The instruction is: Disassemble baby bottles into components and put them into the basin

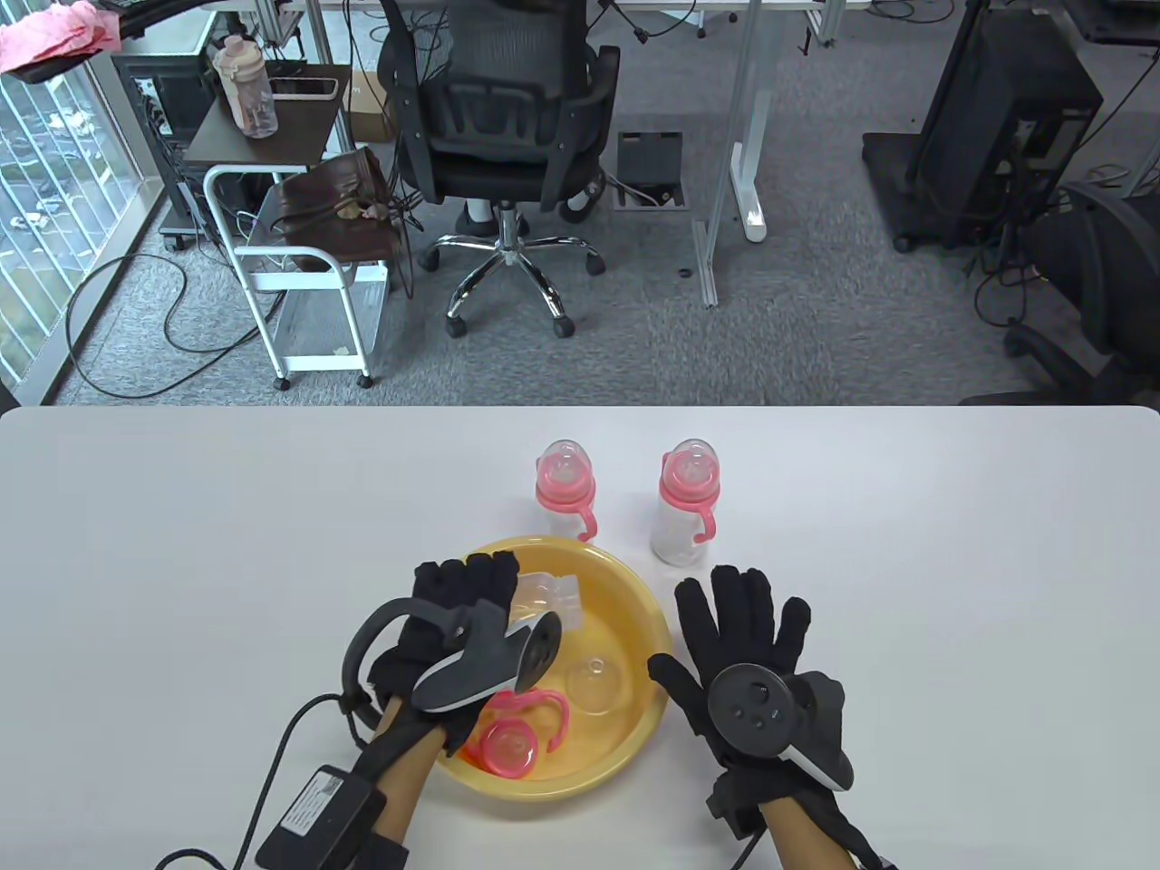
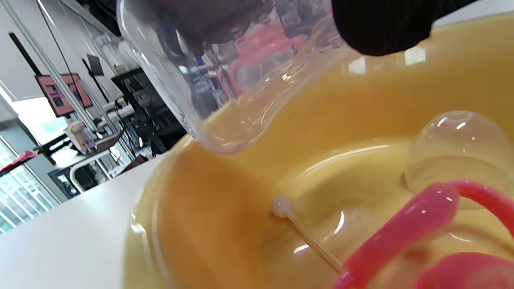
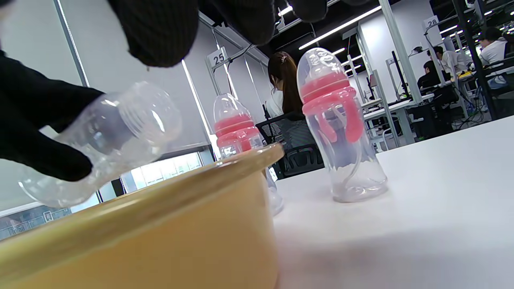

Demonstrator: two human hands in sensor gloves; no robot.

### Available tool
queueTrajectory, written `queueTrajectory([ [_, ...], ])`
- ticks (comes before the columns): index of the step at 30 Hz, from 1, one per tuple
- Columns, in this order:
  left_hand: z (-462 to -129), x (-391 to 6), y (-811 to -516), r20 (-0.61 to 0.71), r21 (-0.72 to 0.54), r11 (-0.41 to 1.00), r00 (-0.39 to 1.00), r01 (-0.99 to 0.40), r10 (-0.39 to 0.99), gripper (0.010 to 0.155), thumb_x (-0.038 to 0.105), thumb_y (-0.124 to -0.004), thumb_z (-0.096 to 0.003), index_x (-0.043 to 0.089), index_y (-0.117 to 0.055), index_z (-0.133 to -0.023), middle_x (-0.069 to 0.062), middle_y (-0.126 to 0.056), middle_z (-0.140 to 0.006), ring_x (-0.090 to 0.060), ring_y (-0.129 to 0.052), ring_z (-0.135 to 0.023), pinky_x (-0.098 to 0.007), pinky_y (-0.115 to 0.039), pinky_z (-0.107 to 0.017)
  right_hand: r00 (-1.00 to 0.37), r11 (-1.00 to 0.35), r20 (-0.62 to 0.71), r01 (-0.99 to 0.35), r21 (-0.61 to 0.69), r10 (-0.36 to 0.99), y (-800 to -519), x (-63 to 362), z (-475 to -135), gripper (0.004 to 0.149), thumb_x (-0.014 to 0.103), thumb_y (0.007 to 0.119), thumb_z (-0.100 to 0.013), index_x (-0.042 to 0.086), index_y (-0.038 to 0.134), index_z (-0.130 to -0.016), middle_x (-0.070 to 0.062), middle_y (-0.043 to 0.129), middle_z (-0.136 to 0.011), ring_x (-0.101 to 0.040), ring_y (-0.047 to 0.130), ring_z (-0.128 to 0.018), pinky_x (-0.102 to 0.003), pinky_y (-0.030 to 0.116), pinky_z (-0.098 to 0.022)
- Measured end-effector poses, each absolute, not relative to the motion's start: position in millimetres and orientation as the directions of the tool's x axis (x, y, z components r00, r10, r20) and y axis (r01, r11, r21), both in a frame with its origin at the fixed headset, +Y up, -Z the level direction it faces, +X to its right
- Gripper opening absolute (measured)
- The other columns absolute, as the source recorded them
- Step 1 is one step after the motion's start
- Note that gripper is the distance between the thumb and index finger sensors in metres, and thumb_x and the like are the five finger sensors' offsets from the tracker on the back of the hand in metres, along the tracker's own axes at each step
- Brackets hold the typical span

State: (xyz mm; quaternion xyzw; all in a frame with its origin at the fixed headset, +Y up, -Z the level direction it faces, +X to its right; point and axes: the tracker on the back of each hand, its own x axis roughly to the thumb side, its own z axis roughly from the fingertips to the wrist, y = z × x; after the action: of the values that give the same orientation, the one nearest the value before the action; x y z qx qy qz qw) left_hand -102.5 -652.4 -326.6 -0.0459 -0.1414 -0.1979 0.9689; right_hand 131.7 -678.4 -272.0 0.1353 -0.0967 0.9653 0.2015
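Note:
A yellow basin (image 1: 637, 591) sits at the table's front centre. Over its far left side my left hand (image 1: 480, 589) grips a clear bottle body (image 1: 544, 594), tilted with its threaded mouth toward the right. In the left wrist view that bottle body (image 2: 225, 80) hangs above the basin (image 2: 401, 92). Inside lie a pink collar with handles (image 1: 507, 748), a clear dome cap (image 1: 594, 681) and a thin straw (image 2: 305, 237). Two assembled baby bottles (image 1: 565, 489) (image 1: 686, 503) stand just behind the basin. My right hand (image 1: 743, 616) lies flat and empty on the table to the basin's right.
The white table (image 1: 181, 544) ends at a far edge, with an office chair (image 1: 503, 136) and a white cart (image 1: 299, 272) on the floor beyond. In the right wrist view the basin rim (image 3: 160, 188) is close on the left, with both bottles (image 3: 341, 132) past it.

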Motion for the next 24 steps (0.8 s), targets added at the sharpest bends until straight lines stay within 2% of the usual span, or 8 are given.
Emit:
queueTrajectory([
  [4, -352, -81, -680, 0.265, -0.196, 0.872, 0.881, 0.448, -0.392, 0.093, 0.058, -0.076, -0.0434, 0.011, -0.041, -0.116, -0.015, -0.056, -0.113, -0.035, -0.072, -0.105, -0.058, -0.055, -0.080, -0.868, -0.883, 0.283, -0.454, -0.119, 0.408, -678, 138, -273, 0.073, 0.048, 0.067, -0.057, 0.012, 0.043, -0.116, -0.030, 0.026, -0.119, -0.061, 0.026, -0.108, -0.079, 0.010, -0.068],
  [8, -363, -71, -698, 0.269, -0.256, 0.829, 0.861, 0.497, -0.432, 0.093, 0.057, -0.076, -0.0437, 0.011, -0.040, -0.116, -0.015, -0.055, -0.114, -0.035, -0.071, -0.106, -0.058, -0.054, -0.081, -0.868, -0.883, 0.280, -0.454, -0.119, 0.409, -677, 139, -273, 0.072, 0.048, 0.067, -0.057, 0.012, 0.044, -0.116, -0.030, 0.029, -0.118, -0.061, 0.028, -0.108, -0.079, 0.010, -0.068],
  [11, -368, -67, -709, 0.265, -0.322, 0.824, 0.880, 0.466, -0.394, 0.093, 0.055, -0.077, -0.0453, 0.011, -0.037, -0.116, -0.016, -0.052, -0.116, -0.036, -0.067, -0.108, -0.058, -0.051, -0.082, -0.869, -0.884, 0.285, -0.451, -0.122, 0.404, -677, 138, -273, 0.072, 0.048, 0.067, -0.057, 0.011, 0.045, -0.116, -0.030, 0.030, -0.118, -0.061, 0.029, -0.108, -0.080, 0.011, -0.068],
  [19, -370, -65, -729, 0.271, -0.378, 0.809, 0.889, 0.451, -0.370, 0.092, 0.053, -0.077, -0.0464, 0.011, -0.035, -0.117, -0.016, -0.050, -0.116, -0.036, -0.066, -0.109, -0.058, -0.050, -0.082, -0.873, -0.893, 0.281, -0.439, -0.098, 0.398, -679, 136, -275, 0.072, 0.048, 0.067, -0.057, 0.011, 0.046, -0.115, -0.031, 0.031, -0.118, -0.061, 0.030, -0.108, -0.080, 0.011, -0.068],
  [24, -370, -64, -731, 0.275, -0.379, 0.811, 0.891, 0.446, -0.361, 0.091, 0.052, -0.077, -0.0468, 0.012, -0.035, -0.117, -0.015, -0.050, -0.117, -0.036, -0.065, -0.109, -0.058, -0.050, -0.082, -0.879, -0.901, 0.287, -0.423, -0.100, 0.381, -679, 134, -275, 0.072, 0.048, 0.067, -0.057, 0.011, 0.046, -0.115, -0.031, 0.031, -0.118, -0.061, 0.030, -0.108, -0.080, 0.012, -0.068],
])
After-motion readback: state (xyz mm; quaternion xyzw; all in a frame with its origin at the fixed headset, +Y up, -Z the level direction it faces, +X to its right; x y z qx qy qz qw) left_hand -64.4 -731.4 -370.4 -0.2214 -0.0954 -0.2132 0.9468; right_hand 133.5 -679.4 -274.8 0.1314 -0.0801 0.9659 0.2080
